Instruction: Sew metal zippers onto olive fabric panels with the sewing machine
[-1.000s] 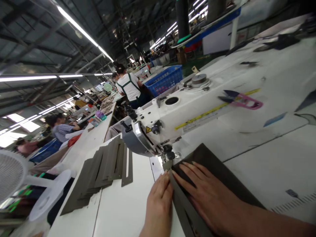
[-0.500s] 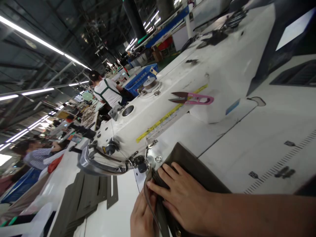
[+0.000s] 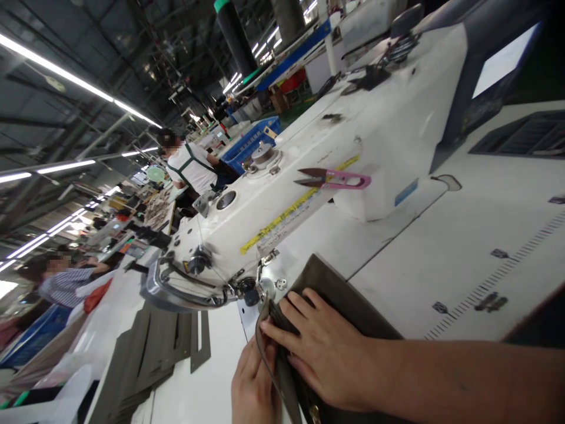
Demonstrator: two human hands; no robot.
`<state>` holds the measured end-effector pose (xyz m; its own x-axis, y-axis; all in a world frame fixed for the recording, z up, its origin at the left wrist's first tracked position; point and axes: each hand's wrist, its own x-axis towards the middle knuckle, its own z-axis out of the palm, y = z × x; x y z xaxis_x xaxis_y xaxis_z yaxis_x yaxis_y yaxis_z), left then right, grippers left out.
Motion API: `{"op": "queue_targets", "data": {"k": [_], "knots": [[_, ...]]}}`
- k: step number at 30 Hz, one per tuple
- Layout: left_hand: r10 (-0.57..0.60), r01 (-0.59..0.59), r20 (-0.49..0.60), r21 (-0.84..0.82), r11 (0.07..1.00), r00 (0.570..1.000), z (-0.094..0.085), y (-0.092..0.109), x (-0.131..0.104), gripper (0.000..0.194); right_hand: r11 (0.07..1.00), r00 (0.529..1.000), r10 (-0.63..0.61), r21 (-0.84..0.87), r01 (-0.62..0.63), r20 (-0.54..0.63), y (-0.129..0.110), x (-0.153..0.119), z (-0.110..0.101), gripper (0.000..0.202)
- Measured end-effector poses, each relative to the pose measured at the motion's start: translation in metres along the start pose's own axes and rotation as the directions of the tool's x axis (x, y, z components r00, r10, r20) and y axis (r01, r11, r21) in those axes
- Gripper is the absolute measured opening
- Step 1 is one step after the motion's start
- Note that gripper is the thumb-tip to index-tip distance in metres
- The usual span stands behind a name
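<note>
A dark olive fabric piece (image 3: 348, 300) lies on the white sewing table, its front edge under the needle area of a white sewing machine (image 3: 282, 194). My right hand (image 3: 326, 347) rests on the fabric with its fingers spread. Beside it, to the left, my left hand (image 3: 256, 383) pinches the folded edge of the fabric just in front of the presser foot. A bit of gold-coloured metal (image 3: 314, 412) shows at the bottom of the fabric. Pink-handled thread snips (image 3: 333, 178) lie on the machine arm.
Stacked olive fabric pieces (image 3: 154, 347) lie left of the machine. A printed ruler (image 3: 489, 282) runs along the table at right. A blue crate (image 3: 251, 144) stands behind the machine. One person in a white shirt (image 3: 192, 165) and another in stripes (image 3: 66, 285) are farther off.
The view has shifted slightly, so the machine and snips appear a little farther left. Both hands keep nearly the same place on the fabric, and more of the gold-coloured metal shows.
</note>
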<state>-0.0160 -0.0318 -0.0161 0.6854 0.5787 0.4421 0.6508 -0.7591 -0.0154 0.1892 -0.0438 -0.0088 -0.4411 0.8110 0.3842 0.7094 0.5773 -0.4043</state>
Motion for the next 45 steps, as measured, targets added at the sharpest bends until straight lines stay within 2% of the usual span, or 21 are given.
{"op": "queue_targets", "data": {"k": [4,9,13,17,24,31,39,45], "knots": [[-0.029,0.028,0.033,0.013,1.0,0.999,0.002,0.005,0.0,0.039,0.999,1.0,-0.006,-0.047,0.005,-0.018,-0.001,-0.006,0.001,0.048],[-0.074,0.074,0.006,-0.028,0.997,0.997,0.001,0.018,0.001,0.035,0.964,0.985,-0.17,-0.21,0.164,-0.011,0.001,-0.017,0.014,0.053],[-0.114,0.116,-0.04,0.056,0.992,0.993,-0.006,0.03,0.005,0.028,0.912,0.962,-0.269,-0.329,0.244,-0.034,0.006,-0.02,0.021,0.059],[-0.101,0.111,-0.087,0.117,0.987,0.991,-0.005,0.034,0.005,0.026,0.891,0.945,-0.323,-0.35,0.289,-0.044,0.01,-0.021,0.021,0.06],[-0.079,0.094,-0.113,0.131,0.987,0.99,0.009,0.028,0.0,0.026,0.894,0.934,-0.355,-0.305,0.327,-0.039,0.017,-0.02,0.023,0.063],[-0.118,0.133,-0.137,0.105,0.986,0.984,0.017,0.011,0.019,0.023,0.856,0.924,-0.383,-0.382,0.348,-0.017,0.034,0.003,0.03,0.066],[-0.083,0.112,-0.23,0.115,0.987,0.97,0.025,0.0,0.023,0.022,0.789,0.876,-0.481,-0.452,0.417,-0.031,0.041,0.017,0.029,0.07],[-0.067,0.096,-0.241,0.109,0.989,0.968,0.026,-0.002,0.022,0.026,0.817,0.896,-0.444,-0.413,0.401,-0.008,0.043,0.017,0.029,0.069]]}}
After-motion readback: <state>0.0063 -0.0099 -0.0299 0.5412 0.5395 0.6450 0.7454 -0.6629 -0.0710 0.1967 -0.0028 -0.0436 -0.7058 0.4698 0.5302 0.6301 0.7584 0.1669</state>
